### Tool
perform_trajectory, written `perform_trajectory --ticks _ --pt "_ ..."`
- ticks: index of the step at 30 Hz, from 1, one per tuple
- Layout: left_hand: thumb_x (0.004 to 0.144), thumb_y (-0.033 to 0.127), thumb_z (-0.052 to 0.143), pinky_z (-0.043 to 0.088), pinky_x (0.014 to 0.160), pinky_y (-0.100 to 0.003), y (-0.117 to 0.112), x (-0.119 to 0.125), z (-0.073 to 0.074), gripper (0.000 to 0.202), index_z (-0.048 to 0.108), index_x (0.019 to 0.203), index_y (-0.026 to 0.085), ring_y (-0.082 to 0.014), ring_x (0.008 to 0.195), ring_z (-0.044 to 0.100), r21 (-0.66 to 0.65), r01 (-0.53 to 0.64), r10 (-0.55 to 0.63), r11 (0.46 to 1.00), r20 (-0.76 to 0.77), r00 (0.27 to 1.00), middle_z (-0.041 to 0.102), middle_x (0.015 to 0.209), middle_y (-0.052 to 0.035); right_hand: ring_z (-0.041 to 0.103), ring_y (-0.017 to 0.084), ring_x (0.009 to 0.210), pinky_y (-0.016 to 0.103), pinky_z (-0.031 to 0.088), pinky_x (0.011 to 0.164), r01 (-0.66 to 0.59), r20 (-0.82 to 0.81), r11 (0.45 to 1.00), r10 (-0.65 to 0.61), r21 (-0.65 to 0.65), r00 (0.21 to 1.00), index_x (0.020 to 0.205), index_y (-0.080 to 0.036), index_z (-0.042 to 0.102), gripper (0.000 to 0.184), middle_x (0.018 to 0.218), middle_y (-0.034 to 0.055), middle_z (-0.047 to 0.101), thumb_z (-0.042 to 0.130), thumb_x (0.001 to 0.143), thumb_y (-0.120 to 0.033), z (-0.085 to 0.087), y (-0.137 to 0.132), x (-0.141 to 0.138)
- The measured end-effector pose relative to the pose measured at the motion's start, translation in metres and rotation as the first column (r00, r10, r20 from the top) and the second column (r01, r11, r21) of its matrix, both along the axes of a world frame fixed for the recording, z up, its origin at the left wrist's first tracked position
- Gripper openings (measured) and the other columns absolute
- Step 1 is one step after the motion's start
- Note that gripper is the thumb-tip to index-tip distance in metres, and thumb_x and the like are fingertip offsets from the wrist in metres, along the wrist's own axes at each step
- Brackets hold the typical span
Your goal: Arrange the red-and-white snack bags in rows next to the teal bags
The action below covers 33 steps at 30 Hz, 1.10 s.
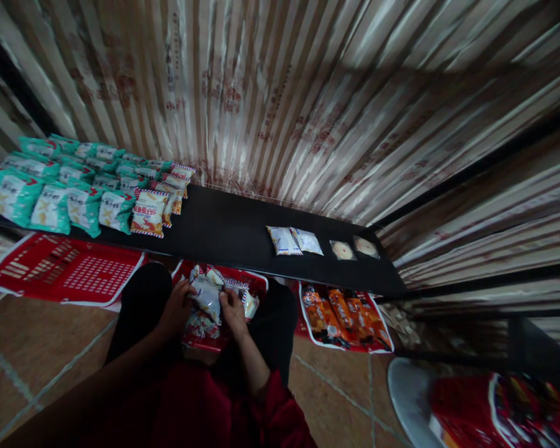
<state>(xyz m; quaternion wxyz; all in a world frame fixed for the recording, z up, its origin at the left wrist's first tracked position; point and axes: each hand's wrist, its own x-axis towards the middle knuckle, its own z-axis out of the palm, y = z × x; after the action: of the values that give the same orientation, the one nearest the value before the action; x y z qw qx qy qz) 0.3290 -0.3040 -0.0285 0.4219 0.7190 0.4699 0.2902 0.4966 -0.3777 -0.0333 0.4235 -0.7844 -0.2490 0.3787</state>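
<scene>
Both my hands work low between my knees, over a red basket point(263, 283) filled with striped-edge snack bags point(200, 325). My left hand point(177, 306) grips the left side of a snack bag point(207, 297), whose pale silvery side faces up. On the bag's right side, the fingers of my right hand point(234, 313) are closed. Just beyond, on the black shelf point(224, 224), lie two white snack packets point(284, 241) side by side. To their right are two clear packets with round pale pieces point(343, 250).
Teal snack bags point(51, 205) stand in rows on the shelf's left, beside red-and-white snack bags point(148, 213). Below are a red basket point(70, 267) at left and orange snack packs point(348, 314) in a basket at right. A grey plastic seat point(404, 398) stands lower right. Striped curtain point(242, 93) hangs behind.
</scene>
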Motion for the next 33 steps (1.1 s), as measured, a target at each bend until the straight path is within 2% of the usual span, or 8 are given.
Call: perform_trajectory --ticks 4,7,11,16,21,26,29,33 --pt "0.066 0.025 0.046 0.048 0.089 -0.039 0.001 -0.003 0.007 0.019 0.056 0.082 0.021 -0.0219 0.093 0.062 -0.182 -0.003 0.019 0.983 0.087 0.996 0.065 0.094 -0.0042 0.063 0.019 0.087 0.029 0.047 0.084 0.046 -0.14 0.998 -0.04 0.042 0.989 0.104 -0.017 0.064 0.042 0.089 0.0035 0.069 0.063 0.073 -0.044 0.008 0.0 0.002" --pt "0.065 0.03 0.05 0.048 0.085 -0.035 0.005 -0.005 0.018 0.02 0.056 0.082 0.021 -0.0216 0.09 0.062 -0.231 -0.011 0.047 0.973 0.154 0.987 0.066 0.095 -0.0043 0.062 0.018 0.085 0.028 0.046 0.083 0.108 -0.253 0.991 -0.086 0.075 0.964 0.101 -0.017 0.064 0.044 0.088 0.0027 0.069 0.067 0.068 -0.046 0.014 0.003 -0.001" --pt "0.062 0.034 0.054 0.049 0.076 -0.03 0.014 -0.005 0.041 0.02 0.057 0.079 0.022 -0.0209 0.085 0.063 -0.288 -0.007 0.068 0.958 0.202 0.977 0.067 0.097 -0.0036 0.062 0.017 0.081 0.027 0.047 0.077 0.183 -0.362 0.977 -0.135 0.104 0.922 0.093 -0.018 0.065 0.043 0.081 0.0011 0.068 0.072 0.062 -0.046 0.022 0.008 -0.004" --pt "0.059 0.033 0.058 0.042 0.055 -0.023 0.023 -0.004 0.068 0.023 0.055 0.079 0.021 -0.0146 0.059 0.056 -0.414 -0.018 0.127 0.91 0.237 0.963 0.061 0.068 0.0035 0.061 0.016 0.076 0.028 0.047 0.073 0.134 -0.455 0.98 -0.052 0.149 0.889 0.09 -0.018 0.067 0.044 0.079 0.0002 0.067 0.076 0.057 -0.046 0.032 0.008 0.0" --pt "0.057 0.032 0.061 0.036 0.051 -0.021 0.03 0.001 0.081 0.024 0.053 0.077 0.02 -0.0116 0.052 0.049 -0.514 0.012 0.181 0.858 0.324 0.928 0.054 0.055 0.0075 0.062 0.015 0.069 0.028 0.047 0.071 0.037 -0.596 0.981 0.085 0.188 0.799 0.094 -0.019 0.067 0.055 0.076 -0.0014 0.067 0.085 0.046 -0.042 0.048 0.007 0.005" --pt "0.054 0.034 0.069 0.04 0.054 -0.022 0.044 0.014 0.074 0.034 0.054 0.081 0.019 -0.0132 0.057 0.055 -0.604 0.074 0.242 0.793 0.425 0.872 0.061 0.063 0.0047 0.065 0.018 0.074 0.033 0.047 0.078 -0.054 -0.657 0.956 0.239 0.29 0.715 0.098 -0.022 0.067 0.051 0.079 0.0003 0.07 0.082 0.055 -0.044 0.064 0.007 0.001" --pt "0.054 0.032 0.072 0.045 0.064 -0.025 0.05 0.022 0.071 0.046 0.056 0.094 0.018 -0.0165 0.069 0.062 -0.626 0.072 0.293 0.776 0.459 0.839 0.066 0.073 0.0007 0.065 0.018 0.08 0.033 0.046 0.084 -0.014 -0.615 0.935 0.245 0.355 0.75 0.099 -0.022 0.068 0.046 0.088 0.0012 0.072 0.08 0.058 -0.041 0.066 0.01 -0.003" --pt "0.056 0.037 0.072 0.048 0.079 -0.029 0.045 0.028 0.073 0.051 0.057 0.101 0.018 -0.022 0.093 0.064 -0.633 0.022 0.379 0.774 0.491 0.785 0.068 0.094 -0.0064 0.065 0.019 0.082 0.034 0.046 0.083 0.095 -0.564 0.925 0.141 0.369 0.813 0.095 -0.024 0.067 0.039 0.092 0.0002 0.072 0.078 0.061 -0.04 0.067 0.017 -0.006"
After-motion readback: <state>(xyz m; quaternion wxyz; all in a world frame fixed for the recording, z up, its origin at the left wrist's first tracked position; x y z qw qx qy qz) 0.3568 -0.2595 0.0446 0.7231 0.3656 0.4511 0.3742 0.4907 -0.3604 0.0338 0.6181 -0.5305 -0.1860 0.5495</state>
